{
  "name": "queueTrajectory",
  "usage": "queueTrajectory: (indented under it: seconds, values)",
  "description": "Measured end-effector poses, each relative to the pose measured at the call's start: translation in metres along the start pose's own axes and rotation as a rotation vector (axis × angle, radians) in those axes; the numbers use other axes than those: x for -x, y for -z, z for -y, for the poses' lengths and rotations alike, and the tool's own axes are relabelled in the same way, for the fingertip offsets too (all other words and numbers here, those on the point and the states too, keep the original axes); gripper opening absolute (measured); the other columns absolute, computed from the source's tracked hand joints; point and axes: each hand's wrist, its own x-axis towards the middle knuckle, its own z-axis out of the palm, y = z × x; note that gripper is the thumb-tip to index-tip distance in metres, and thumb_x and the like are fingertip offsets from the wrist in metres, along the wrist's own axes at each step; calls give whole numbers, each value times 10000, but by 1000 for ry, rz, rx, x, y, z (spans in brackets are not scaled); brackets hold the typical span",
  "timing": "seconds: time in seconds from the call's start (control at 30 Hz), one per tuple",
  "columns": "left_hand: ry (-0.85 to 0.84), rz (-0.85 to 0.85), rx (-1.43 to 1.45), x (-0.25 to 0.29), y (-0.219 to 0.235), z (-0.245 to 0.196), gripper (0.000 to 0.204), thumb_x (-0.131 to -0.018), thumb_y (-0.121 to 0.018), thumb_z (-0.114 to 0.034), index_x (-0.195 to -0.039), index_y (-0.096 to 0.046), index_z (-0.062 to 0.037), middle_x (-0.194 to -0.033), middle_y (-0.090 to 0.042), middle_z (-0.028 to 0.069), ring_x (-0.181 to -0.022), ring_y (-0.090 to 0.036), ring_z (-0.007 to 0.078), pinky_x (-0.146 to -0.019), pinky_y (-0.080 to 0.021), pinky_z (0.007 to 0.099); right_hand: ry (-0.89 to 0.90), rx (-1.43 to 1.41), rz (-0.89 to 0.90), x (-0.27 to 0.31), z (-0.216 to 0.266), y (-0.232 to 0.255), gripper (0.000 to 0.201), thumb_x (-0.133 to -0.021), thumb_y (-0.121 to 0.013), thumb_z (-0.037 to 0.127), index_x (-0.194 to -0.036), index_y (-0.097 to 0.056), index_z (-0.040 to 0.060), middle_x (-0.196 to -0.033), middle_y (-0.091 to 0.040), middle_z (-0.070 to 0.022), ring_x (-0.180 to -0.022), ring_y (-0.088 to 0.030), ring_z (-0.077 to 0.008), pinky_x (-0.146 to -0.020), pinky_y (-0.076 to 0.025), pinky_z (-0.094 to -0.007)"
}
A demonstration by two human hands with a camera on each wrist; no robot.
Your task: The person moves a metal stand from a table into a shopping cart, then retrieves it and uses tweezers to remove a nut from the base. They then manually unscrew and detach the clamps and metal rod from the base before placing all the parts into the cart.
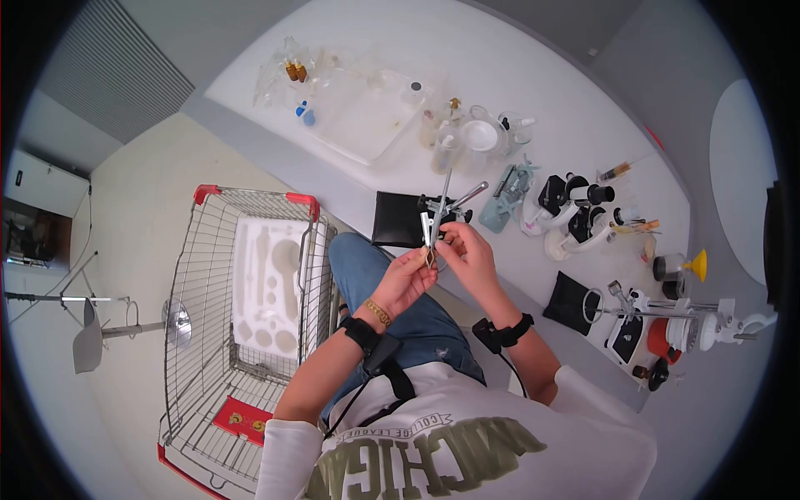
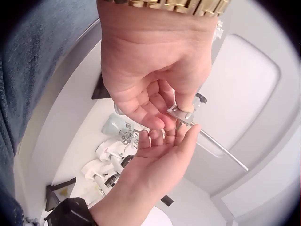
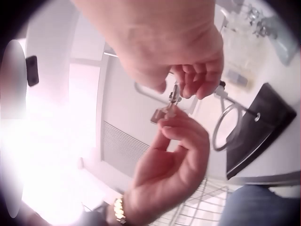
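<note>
Metal clamp (image 2: 181, 114) in left fingertip grip (image 2: 157, 66)

Head view downward, wrist views close.

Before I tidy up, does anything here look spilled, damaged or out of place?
A shopping cart with a foam insert stands by the table, seemingly odd company for microscopes. No obvious spill or damage shows.
</note>
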Motion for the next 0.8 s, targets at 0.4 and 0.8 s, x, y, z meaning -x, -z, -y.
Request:
queueTrajectory:
  seconds: [0.4,0.8]
  values:
    - [1,10,32,1,-1,1,225,-991,-517,-218,-1037,-597,-13,-833,-612,23,-726,-595,116,-693,-518,257,529,431,19,-1,-12,6,256,-782,-700,122,-1015,-613,62,-864,-606,-51,-760,-621,-228,-603,-501,-337]
    - [-31,-12,21,0,-1,3,217,-990,-520,-217,-1041,-596,-21,-839,-611,19,-724,-596,115,-687,-516,258,592,481,2,-5,-18,-5,137,-779,-658,48,-880,-566,47,-757,-516,-60,-684,-578,-228,-555,-480,-351]
